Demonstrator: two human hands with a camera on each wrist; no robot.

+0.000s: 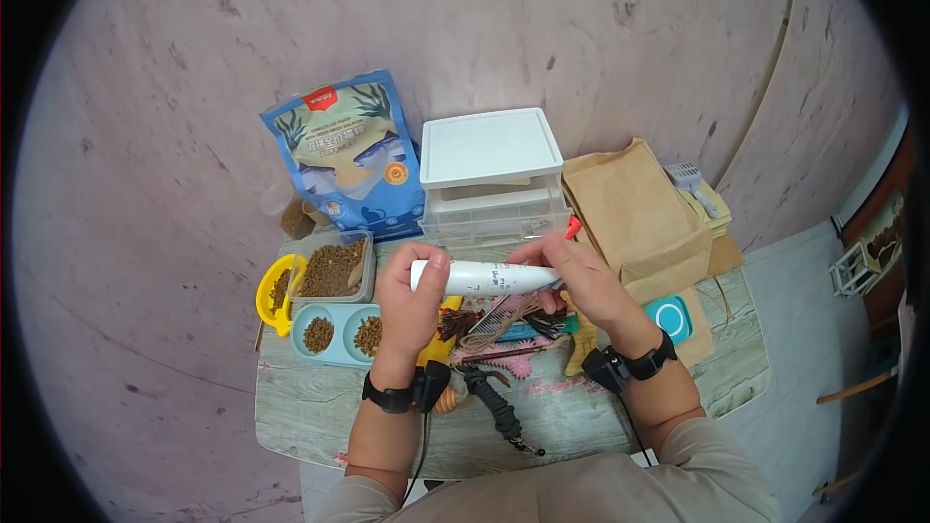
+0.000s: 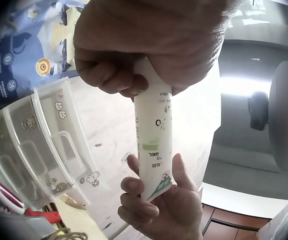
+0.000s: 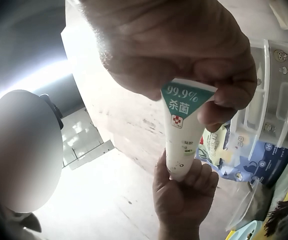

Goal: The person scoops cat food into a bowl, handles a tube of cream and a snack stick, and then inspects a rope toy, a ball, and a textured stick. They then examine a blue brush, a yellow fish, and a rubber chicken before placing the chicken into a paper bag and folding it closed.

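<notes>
A white tube [image 1: 489,278] with printed text lies roughly level between the two hands, above the table. My left hand [image 1: 411,302] grips its rounded end, thumb on top. The flat end, with a green corner in the right wrist view, is held by my right hand [image 1: 589,289] between thumb and fingers. In the left wrist view the tube [image 2: 154,135] spans from the left hand [image 2: 149,45] down to the right hand [image 2: 169,210].
Below the hands lie a dark rope [image 1: 492,405], a comb and pink toys. To the left stand a blue food bag [image 1: 351,160], a kibble tub [image 1: 334,269] and a double bowl [image 1: 334,329]. Behind is a drawer box [image 1: 492,147]; paper bags [image 1: 635,213] lie right.
</notes>
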